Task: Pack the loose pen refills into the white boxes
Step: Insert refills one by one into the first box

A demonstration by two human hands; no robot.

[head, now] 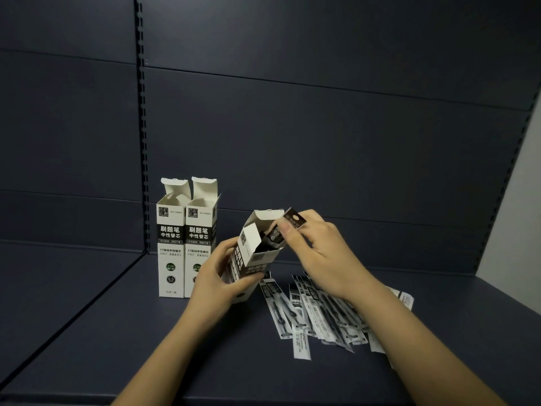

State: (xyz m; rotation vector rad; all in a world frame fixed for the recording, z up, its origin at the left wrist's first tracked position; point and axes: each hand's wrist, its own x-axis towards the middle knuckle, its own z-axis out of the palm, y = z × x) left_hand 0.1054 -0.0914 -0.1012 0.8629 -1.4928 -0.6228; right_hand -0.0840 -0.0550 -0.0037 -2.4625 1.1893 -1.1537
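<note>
My left hand grips a white box, tilted to the right above the shelf, its top flap open. My right hand pinches the dark top end of a packaged pen refill that sticks partly out of that box's mouth. Several loose refills in white and black sleeves lie fanned on the shelf below my right wrist. Two more white boxes stand upright side by side at the left, flaps open.
The dark blue shelf floor runs to a back panel and a slotted upright at the left. A pale wall borders the shelf on the right. The shelf's front edge lies near the bottom.
</note>
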